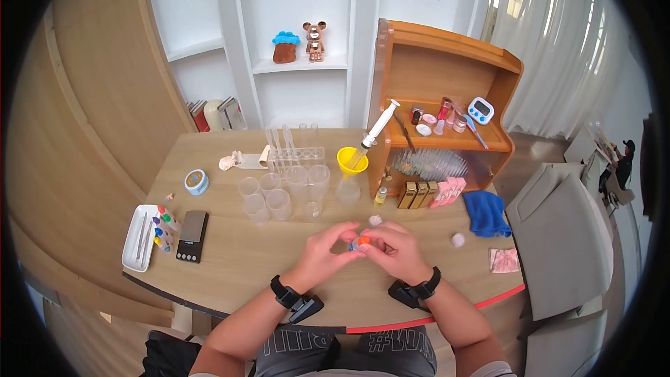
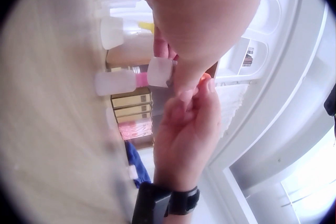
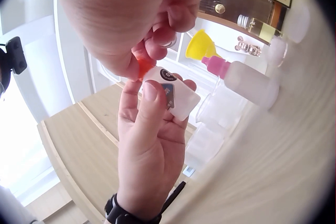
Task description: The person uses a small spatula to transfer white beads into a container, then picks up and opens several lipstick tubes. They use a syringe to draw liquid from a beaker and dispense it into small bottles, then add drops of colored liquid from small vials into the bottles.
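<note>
My left hand point(image 1: 326, 248) holds a small white squeeze bottle point(image 3: 181, 99) that has a dark round sticker and a blue-grey label, its thumb pressed on the side. My right hand point(image 1: 395, 251) pinches the bottle's orange cap point(image 3: 143, 67) between thumb and fingers. The two hands meet over the front middle of the table, the bottle tilted between them. Close behind them stands a similar white bottle with a pink cap point(image 3: 218, 67). In the left wrist view, the left hand point(image 2: 205, 19) covers much of the held bottle point(image 2: 160, 71).
Clear cups point(image 1: 279, 202) and a test tube rack point(image 1: 296, 157) stand beyond the hands. A yellow funnel point(image 1: 352, 160) with a large syringe point(image 1: 380, 124) sits in a flask. At left are a scale point(image 1: 192, 236), coloured-cap bottles point(image 1: 163, 227) and a white tray point(image 1: 139, 237); at right, a wooden shelf point(image 1: 447, 35).
</note>
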Action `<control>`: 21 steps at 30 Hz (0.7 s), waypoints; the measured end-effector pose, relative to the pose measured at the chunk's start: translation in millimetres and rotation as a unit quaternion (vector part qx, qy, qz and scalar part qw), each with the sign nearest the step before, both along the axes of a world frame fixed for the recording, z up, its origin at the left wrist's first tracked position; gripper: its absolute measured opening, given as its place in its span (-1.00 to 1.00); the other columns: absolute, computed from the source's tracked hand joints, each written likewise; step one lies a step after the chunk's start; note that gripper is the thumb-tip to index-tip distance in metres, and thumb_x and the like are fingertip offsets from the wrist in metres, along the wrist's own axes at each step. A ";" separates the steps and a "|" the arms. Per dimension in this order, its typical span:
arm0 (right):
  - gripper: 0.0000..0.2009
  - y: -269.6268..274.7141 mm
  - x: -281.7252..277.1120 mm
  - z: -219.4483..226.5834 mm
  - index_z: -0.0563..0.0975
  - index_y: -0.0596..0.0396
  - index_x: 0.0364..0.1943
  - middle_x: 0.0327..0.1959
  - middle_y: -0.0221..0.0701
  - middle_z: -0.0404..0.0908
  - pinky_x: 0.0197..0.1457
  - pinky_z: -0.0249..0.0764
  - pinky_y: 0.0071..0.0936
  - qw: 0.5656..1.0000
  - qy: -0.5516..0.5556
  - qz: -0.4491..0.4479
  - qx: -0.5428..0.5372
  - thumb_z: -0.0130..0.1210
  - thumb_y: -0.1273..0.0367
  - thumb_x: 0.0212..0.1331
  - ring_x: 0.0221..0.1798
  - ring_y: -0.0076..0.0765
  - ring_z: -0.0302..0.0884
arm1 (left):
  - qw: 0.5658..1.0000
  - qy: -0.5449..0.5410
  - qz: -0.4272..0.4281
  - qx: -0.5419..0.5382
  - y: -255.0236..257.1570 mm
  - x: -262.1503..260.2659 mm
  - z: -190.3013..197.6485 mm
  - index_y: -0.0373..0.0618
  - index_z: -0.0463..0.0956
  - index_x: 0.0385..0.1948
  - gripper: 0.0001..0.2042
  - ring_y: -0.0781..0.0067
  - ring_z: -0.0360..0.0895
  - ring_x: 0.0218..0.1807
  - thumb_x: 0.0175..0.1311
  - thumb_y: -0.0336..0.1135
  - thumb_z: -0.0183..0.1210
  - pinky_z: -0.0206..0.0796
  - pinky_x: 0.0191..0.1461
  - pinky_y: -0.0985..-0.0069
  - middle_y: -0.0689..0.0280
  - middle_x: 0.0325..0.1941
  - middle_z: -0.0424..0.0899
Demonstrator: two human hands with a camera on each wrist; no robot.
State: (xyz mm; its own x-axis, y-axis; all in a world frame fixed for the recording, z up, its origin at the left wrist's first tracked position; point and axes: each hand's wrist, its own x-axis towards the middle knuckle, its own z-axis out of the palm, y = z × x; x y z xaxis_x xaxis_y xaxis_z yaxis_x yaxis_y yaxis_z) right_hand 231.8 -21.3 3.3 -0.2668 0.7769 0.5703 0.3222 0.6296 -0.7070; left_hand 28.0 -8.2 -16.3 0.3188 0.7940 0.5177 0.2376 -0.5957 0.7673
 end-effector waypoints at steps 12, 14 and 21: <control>-0.50 1.6 -3.2 -8.3 0.51 0.10 0.17 -0.22 -0.41 0.54 0.04 0.43 -0.42 0.997 0.072 0.025 -0.021 0.38 0.50 0.10 -0.15 -0.43 0.49 | 0.989 -0.072 -0.077 -0.106 7.1 0.2 -20.5 -0.10 0.26 0.35 -0.29 0.46 0.65 0.04 0.15 -0.52 0.43 0.45 0.20 0.44 0.27 -0.02 0.72; -0.48 1.8 -3.2 -15.5 0.49 0.11 0.18 -0.19 -0.42 0.54 0.10 0.42 -0.43 0.997 0.063 0.030 -0.015 0.39 0.52 0.09 -0.08 -0.43 0.50 | 0.989 -0.067 -0.076 -0.108 6.6 0.3 -18.2 -0.10 0.27 0.35 -0.30 0.48 0.65 0.03 0.15 -0.52 0.43 0.45 0.19 0.45 0.27 -0.03 0.72; -0.49 1.5 -3.0 -17.3 0.46 0.13 0.20 -0.13 -0.40 0.57 0.24 0.39 -0.40 0.998 0.060 0.017 -0.028 0.34 0.55 0.13 -0.01 -0.41 0.54 | 0.993 -0.066 -0.067 -0.071 6.3 1.8 -17.4 -0.08 0.33 0.32 -0.29 0.47 0.71 -0.04 0.10 -0.38 0.49 0.52 0.04 0.48 0.27 -0.08 0.76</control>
